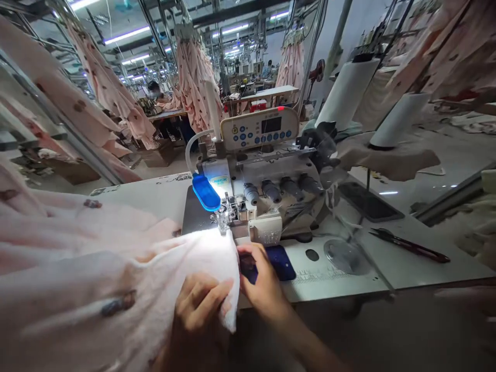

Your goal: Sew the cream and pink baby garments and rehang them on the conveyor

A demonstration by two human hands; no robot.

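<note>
Pinching the pink fabric [116,279] between left hand [197,305] and right hand [261,279], fingers [201,292] closed on it, we hold its edge by the presser foot [222,219] to guide it.

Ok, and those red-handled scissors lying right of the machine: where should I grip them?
Grip the red-handled scissors by the handle end, coming from above on the right, away from the overlock machine. They lie flat on the table with the dark blade end pointing left, so the fingers close around the handle, clear of the tips.
</note>
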